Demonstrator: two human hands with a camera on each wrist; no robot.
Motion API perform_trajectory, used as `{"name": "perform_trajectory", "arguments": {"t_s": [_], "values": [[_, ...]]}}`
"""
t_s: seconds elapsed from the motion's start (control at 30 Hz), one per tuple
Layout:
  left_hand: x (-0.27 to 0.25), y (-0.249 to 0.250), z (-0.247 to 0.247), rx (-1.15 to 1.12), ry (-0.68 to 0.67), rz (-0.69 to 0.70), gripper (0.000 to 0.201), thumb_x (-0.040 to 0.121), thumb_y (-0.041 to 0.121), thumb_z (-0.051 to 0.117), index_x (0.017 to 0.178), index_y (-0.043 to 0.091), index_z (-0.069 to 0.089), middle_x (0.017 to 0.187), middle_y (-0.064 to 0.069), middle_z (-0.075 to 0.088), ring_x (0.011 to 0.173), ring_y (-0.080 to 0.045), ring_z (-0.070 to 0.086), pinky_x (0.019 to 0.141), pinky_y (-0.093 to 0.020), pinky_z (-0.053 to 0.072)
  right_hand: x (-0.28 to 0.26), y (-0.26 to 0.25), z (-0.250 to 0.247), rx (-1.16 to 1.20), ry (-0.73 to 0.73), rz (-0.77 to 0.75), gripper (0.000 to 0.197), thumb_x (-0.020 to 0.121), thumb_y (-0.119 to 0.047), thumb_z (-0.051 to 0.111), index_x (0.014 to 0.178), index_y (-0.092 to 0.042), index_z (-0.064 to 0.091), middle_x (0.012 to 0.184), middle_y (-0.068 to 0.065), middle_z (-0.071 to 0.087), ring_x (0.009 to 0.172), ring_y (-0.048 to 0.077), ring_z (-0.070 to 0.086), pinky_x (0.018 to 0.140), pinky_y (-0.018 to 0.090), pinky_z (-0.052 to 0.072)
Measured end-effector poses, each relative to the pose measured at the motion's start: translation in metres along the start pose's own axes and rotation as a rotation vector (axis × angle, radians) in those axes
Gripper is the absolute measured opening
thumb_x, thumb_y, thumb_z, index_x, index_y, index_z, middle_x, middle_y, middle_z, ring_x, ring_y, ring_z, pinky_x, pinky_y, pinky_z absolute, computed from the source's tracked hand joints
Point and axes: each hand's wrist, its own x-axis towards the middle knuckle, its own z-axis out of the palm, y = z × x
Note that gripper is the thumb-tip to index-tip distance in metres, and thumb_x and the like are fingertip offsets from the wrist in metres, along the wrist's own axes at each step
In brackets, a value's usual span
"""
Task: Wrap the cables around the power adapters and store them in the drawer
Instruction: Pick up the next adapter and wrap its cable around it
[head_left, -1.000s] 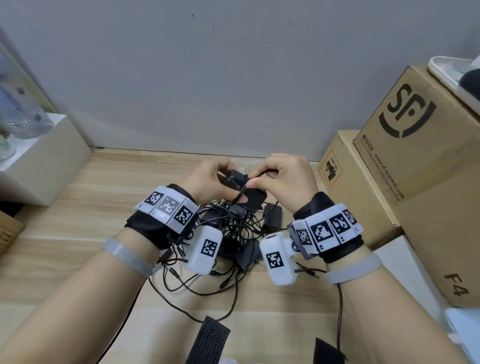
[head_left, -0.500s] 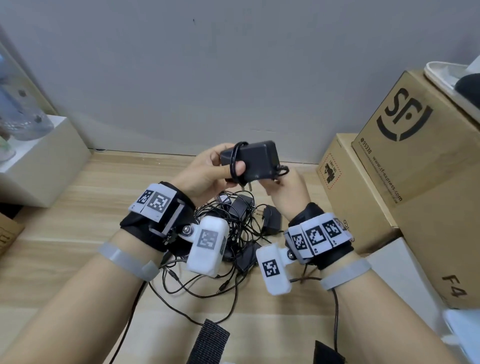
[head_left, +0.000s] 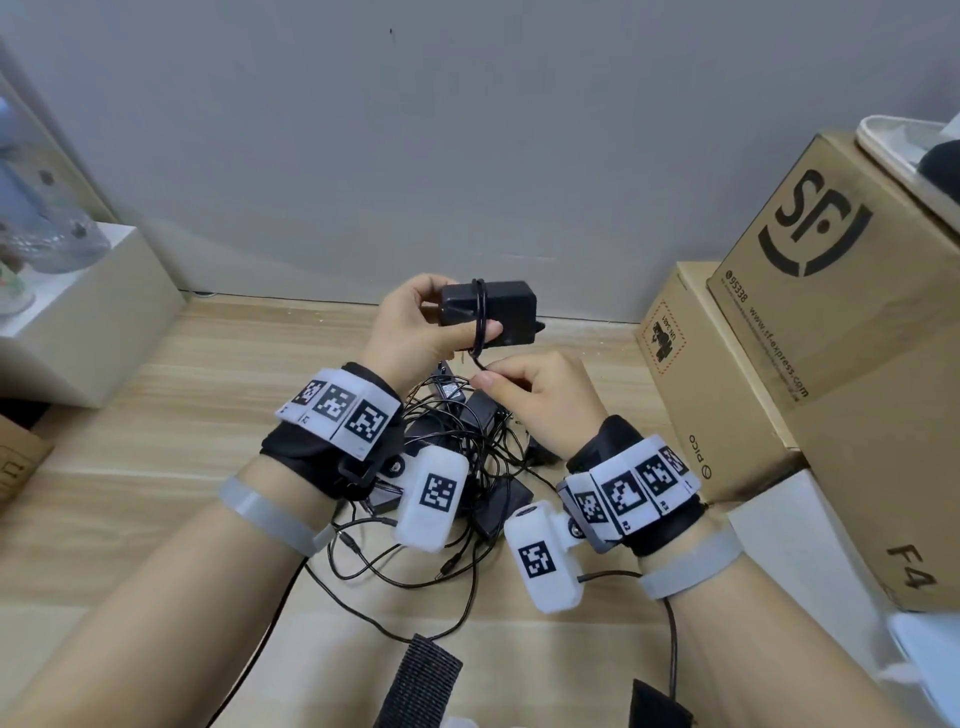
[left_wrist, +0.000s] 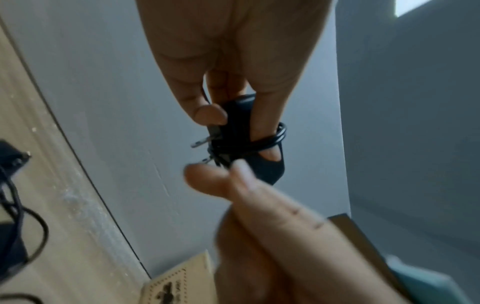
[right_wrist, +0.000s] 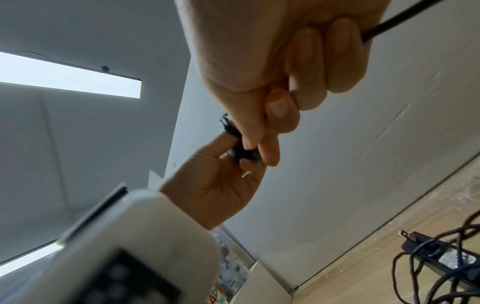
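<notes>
My left hand (head_left: 415, 327) holds a black power adapter (head_left: 506, 312) up above the wooden table, thumb along its near face. A black cable (head_left: 479, 312) is looped a few turns around the adapter's left part and over my thumb. Just below it my right hand (head_left: 519, 384) pinches the free run of that cable between thumb and curled fingers. In the left wrist view the adapter (left_wrist: 267, 170) shows its coils (left_wrist: 275, 142) and metal prongs (left_wrist: 202, 142). In the right wrist view the cable (right_wrist: 389, 22) leaves my right hand's fist (right_wrist: 298, 82).
A tangle of more black adapters and cables (head_left: 467, 467) lies on the wooden table (head_left: 156, 426) under my wrists. Stacked cardboard boxes (head_left: 810, 322) stand at the right, a white box (head_left: 88, 322) at the left. A grey wall rises close behind.
My left hand lifted the adapter off the pile and turned it level. My right hand came from behind the adapter to below it, drawing the cable around it.
</notes>
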Motion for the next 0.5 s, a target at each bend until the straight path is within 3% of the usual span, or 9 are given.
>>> {"name": "perform_trajectory", "arguments": {"t_s": [0.1,0.23,0.37,0.43,0.5], "values": [[0.002,-0.007,-0.003,0.177,0.024,0.066,0.037,0.06,0.004,0.083,0.079,0.017,0.054,0.079,0.007,0.059,0.071,-0.002,0.054,0.061,-0.008,0.044,0.0,-0.005,-0.003,-0.038,0.032,-0.017,0.014,0.082,-0.027,0.065,0.089,-0.019,0.075,0.082,0.0,0.073,0.081,0.014,0.064,0.079,0.036,0.051],[0.003,-0.016,-0.005,0.337,-0.033,0.065,0.041,0.059,-0.003,0.081,0.076,0.023,0.054,0.08,0.002,0.06,0.077,-0.013,0.056,0.067,-0.027,0.05,0.004,-0.011,-0.012,-0.093,0.105,-0.05,0.006,0.072,-0.028,0.074,0.073,-0.022,0.075,0.07,-0.007,0.07,0.073,0.012,0.063,0.073,0.038,0.052],[-0.002,-0.017,-0.005,0.467,-0.183,0.054,0.041,0.051,0.006,0.088,0.074,0.022,0.057,0.076,0.005,0.061,0.077,-0.016,0.06,0.069,-0.029,0.05,0.014,-0.007,-0.022,-0.023,0.189,-0.016,0.011,0.062,-0.032,0.078,0.067,-0.024,0.072,0.07,-0.007,0.071,0.072,0.011,0.065,0.073,0.04,0.054],[-0.005,-0.015,-0.005,0.471,-0.248,0.051,0.04,0.051,0.007,0.088,0.076,0.021,0.06,0.077,0.006,0.061,0.083,-0.02,0.062,0.074,-0.032,0.051,0.018,-0.003,-0.027,0.04,0.205,0.012,0.009,0.063,-0.025,0.08,0.065,-0.024,0.071,0.071,-0.007,0.071,0.071,0.007,0.065,0.074,0.032,0.055],[-0.007,-0.012,-0.007,0.4,-0.295,0.037,0.039,0.052,0.003,0.086,0.078,0.019,0.061,0.079,0.007,0.061,0.087,-0.019,0.062,0.079,-0.037,0.052,0.018,0.001,-0.03,0.103,0.201,0.022,0.01,0.067,-0.018,0.079,0.067,-0.024,0.072,0.069,-0.012,0.068,0.066,-0.002,0.062,0.069,0.013,0.05]]}}
